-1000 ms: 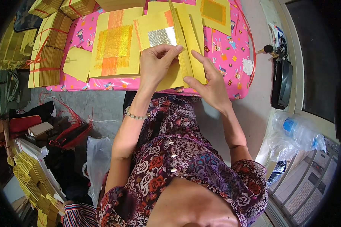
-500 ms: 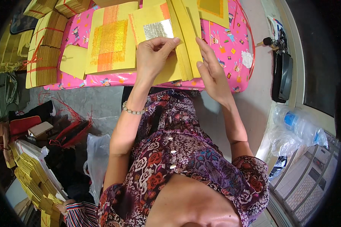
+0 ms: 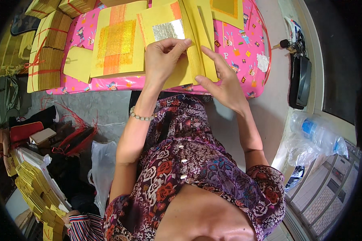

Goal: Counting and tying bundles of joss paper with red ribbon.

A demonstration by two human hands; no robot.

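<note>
A folded bundle of yellow paper sheets (image 3: 195, 56) stands at the table's near edge, its layered edges toward me. My left hand (image 3: 163, 60) is closed, thumb and forefinger pinching the bundle's left side. Beside the bundle's right side is my right hand (image 3: 226, 84), its thumb and fingers spread apart, the thumb close to the lower end of the folds. Under and left of the bundle lies a yellow sheet with a silver foil square (image 3: 167, 31). Further left is a yellow sheet stack with a gold foil square (image 3: 116, 42) and orange bands.
Bundles of folded yellow paper (image 3: 48, 66) tied with red string stand at the table's left. A pink patterned cloth (image 3: 245, 52) covers the table. At right are a black box (image 3: 299, 80) and a plastic bottle (image 3: 313, 130). Another person's striped sleeve (image 3: 84, 227) shows lower left.
My right hand has shifted a little left and its thumb has moved down and left, away from the forefinger. The folds on the bundle's right have spread. My left hand stays in place.
</note>
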